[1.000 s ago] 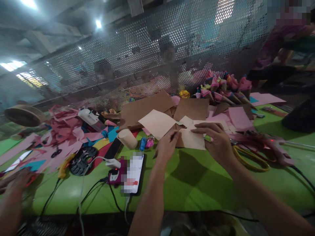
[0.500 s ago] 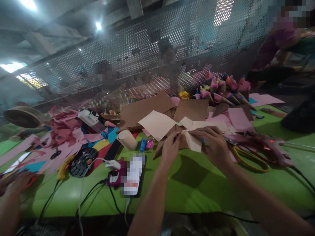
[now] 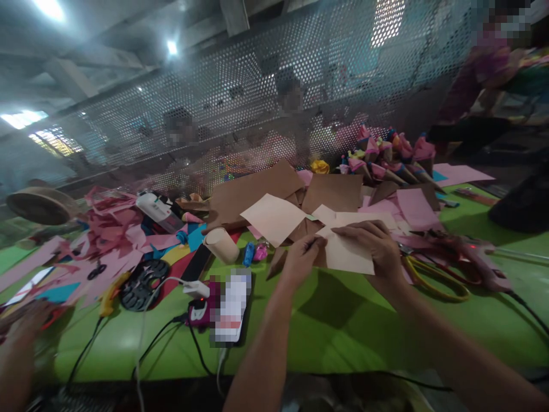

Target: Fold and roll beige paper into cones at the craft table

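Observation:
Between my two hands is a cream sheet of paper (image 3: 349,254), held just over the green table. My left hand (image 3: 300,260) pinches its left edge, thumb and fingers closed. On the right side, my right hand (image 3: 380,252) grips it with the fingers across the front; the thumb is hidden behind the paper. Another cream sheet (image 3: 274,218) lies flat beyond my left hand. Brown paper pieces (image 3: 332,190) are stacked behind it. A roll of cream paper (image 3: 222,245) stands left of my left hand, near small blue (image 3: 248,253) and pink (image 3: 260,251) wrapped bits.
A pink glue gun (image 3: 478,260) and yellow-handled scissors (image 3: 437,280) lie at right. A phone (image 3: 234,306) and a power strip (image 3: 201,309) with cords sit at left. Paper cones (image 3: 386,157) are piled at the back. Another person's hand (image 3: 26,320) is at far left.
The paper in my hands has turned and opened out, showing a broader flat face. My left fingers have shifted slightly right along its edge.

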A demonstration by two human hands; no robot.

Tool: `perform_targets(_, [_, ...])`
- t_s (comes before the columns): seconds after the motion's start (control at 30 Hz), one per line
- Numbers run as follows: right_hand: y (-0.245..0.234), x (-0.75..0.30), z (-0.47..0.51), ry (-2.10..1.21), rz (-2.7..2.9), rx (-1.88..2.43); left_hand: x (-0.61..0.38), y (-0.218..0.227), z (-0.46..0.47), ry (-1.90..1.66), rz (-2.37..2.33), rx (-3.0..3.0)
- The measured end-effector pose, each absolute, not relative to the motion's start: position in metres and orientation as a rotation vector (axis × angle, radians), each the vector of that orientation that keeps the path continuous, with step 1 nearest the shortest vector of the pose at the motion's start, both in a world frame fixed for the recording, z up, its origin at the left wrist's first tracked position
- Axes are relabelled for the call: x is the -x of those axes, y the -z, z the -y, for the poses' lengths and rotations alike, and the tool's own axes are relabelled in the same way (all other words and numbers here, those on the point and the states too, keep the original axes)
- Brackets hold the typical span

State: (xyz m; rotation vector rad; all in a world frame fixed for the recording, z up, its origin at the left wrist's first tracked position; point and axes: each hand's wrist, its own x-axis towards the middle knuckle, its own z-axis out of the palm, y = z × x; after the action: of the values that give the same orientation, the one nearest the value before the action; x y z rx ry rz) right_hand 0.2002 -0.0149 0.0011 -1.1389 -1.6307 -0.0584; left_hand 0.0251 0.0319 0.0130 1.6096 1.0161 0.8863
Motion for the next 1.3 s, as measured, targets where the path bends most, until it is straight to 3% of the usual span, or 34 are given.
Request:
perform_targets(0.3, [0.003,-0.201,0.016,0.129,1.573,1.199,-0.029,-0.009,-0.029,-0.870,-0.950,-1.606])
perform_targets(0.63, [0.001,-0.191,0.018,0.316,1.639,1.147,-0.028,-0.010,-0.033,-1.191,-1.073,-1.452])
perform_targets(0.9, [0.005,-0.197,0.011,0.107,1.784,1.099,-0.028,-0.008,-0.036,-1.161,-0.985,-1.324])
perform_targets(1.17, [0.002,-0.212,0.008,-0.477,1.923,1.080,-0.020,-0.014,-0.034,-1.327,-1.164,-1.629])
perform_targets(1.3, [-0.002,-0.209,0.011,-0.502,1.933,1.118,-0.019,-0.016,-0.029,-1.258,-1.251,-1.829])
